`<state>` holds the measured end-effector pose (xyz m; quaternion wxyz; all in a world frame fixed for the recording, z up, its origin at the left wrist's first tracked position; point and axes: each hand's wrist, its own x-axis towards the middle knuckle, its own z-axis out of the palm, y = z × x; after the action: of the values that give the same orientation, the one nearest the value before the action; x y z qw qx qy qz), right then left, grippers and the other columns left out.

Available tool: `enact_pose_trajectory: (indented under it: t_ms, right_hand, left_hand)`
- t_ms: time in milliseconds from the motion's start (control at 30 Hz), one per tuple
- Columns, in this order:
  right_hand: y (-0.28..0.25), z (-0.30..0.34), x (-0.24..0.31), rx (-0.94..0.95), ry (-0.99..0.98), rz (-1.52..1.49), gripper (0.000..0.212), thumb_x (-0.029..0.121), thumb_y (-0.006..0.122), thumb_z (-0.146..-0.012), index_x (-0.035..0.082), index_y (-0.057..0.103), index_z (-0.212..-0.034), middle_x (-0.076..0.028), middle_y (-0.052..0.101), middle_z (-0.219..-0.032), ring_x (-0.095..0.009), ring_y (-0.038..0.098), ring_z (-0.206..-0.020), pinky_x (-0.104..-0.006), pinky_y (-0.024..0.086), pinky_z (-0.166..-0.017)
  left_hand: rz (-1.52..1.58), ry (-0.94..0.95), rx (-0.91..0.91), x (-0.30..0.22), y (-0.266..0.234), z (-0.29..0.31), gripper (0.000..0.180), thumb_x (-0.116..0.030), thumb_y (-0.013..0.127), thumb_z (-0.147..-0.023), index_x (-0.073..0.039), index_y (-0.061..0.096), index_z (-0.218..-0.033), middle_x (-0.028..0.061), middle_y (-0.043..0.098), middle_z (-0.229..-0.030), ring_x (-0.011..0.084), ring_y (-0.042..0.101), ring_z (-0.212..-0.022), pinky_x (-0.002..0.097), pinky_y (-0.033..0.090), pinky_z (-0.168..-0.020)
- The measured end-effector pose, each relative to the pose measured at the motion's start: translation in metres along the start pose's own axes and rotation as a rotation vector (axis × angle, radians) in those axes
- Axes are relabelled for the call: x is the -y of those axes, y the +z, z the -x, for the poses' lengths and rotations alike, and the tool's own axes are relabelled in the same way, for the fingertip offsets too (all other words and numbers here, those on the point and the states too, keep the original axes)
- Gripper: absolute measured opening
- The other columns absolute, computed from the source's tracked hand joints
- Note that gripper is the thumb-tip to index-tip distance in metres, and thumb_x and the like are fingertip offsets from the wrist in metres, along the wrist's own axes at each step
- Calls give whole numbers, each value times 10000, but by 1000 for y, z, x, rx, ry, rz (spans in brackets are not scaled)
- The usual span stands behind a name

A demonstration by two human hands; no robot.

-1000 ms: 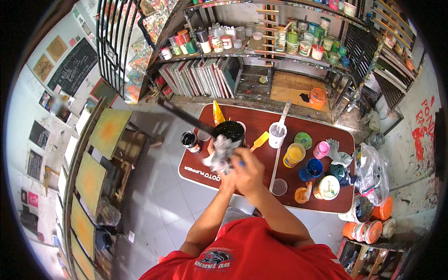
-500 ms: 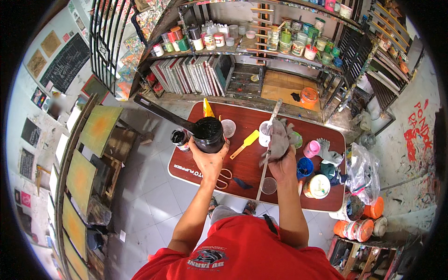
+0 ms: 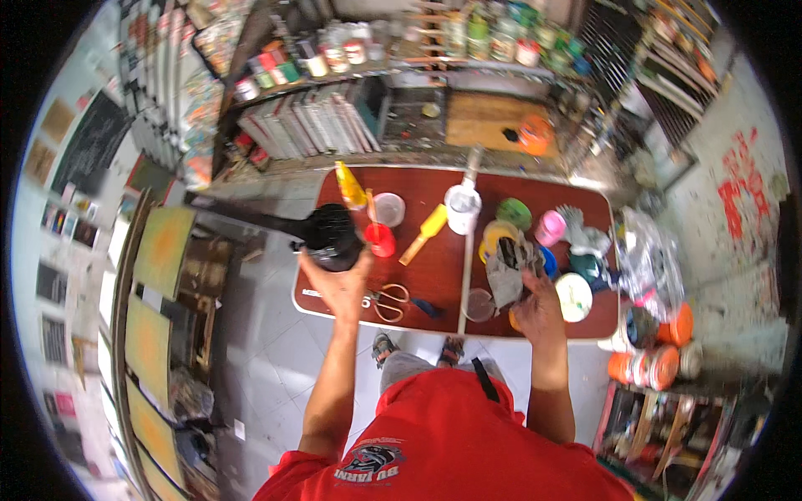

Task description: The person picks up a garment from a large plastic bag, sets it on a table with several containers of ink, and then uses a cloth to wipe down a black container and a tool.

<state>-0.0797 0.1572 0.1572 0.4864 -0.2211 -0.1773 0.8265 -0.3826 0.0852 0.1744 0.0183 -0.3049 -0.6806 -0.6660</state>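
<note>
My left hand [image 3: 341, 282] grips a black jar [image 3: 334, 250] of thick black paint, held up over the table's left end. A long black paddle-like tool [image 3: 255, 215] rests in the jar, its handle slanting up to the left. On the right, my right hand [image 3: 541, 311] is closed on a crumpled grey rag [image 3: 505, 282] with dark stains. The rag hangs above the table between a clear round cup [image 3: 479, 306] and a white-topped tub [image 3: 575, 297]. It partly covers a yellow round container [image 3: 494, 238] and a blue paint pot [image 3: 549, 263].
On the reddish-brown table [image 3: 422, 188] are scissors [image 3: 390, 302], a red cup [image 3: 380, 240], a yellow spatula [image 3: 428, 230], a white paint tub [image 3: 463, 210] and a pink pot [image 3: 550, 227]. A plastic bag [image 3: 650, 267] hangs at the right edge. Screen frames [image 3: 309, 123] stand behind.
My hands have moved apart: the left with the jar leftward, the right with the rag right and down, away from the white tub. The red cup and yellow container have come into view.
</note>
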Motion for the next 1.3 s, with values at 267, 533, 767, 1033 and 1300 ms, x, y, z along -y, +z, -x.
enact_pose_trajectory:
  t_ms: [267,533,767,1033,1300]
  right_hand:
    - [-95,93,66,-543,-337,321,330,44,638,-947,-8,554,-1262,-98,670,-1178,-182,655,-1024,-330,525,-899]
    - [-104,124,63,-457,-316,238,292,200,581,-1000,0,582,-1213,-99,684,-1098,-175,661,-910,-307,531,-814]
    - [-43,79,18,-272,-222,314,486,243,509,-1010,52,398,-1442,-114,626,-1230,-204,652,-964,-306,564,-766]
    - [28,43,-34,-95,237,-41,443,442,414,-1001,47,550,-1146,-145,627,-1038,-316,621,-834,-373,452,-532]
    - [45,52,-51,83,516,-135,328,309,532,-945,64,601,-1153,-163,649,-1186,-353,678,-916,-476,564,-652]
  left_hand:
    - [0,123,-8,13,-10,7,616,-53,889,-707,41,527,-1196,155,643,-1140,198,617,-971,336,505,-907]
    - [-215,81,31,26,-29,22,680,-68,894,-705,48,491,-1241,182,618,-1184,220,613,-1009,365,515,-929]
    - [17,46,87,12,15,29,904,-139,927,-608,32,414,-1332,147,523,-1224,224,533,-1103,366,426,-1005]
    - [-29,74,156,-30,-3,20,933,-189,918,-622,45,369,-1339,154,532,-1218,238,547,-1092,364,431,-989]
    - [-58,37,147,-35,-46,18,964,-247,922,-611,39,365,-1344,167,557,-1204,253,575,-1100,375,449,-983]
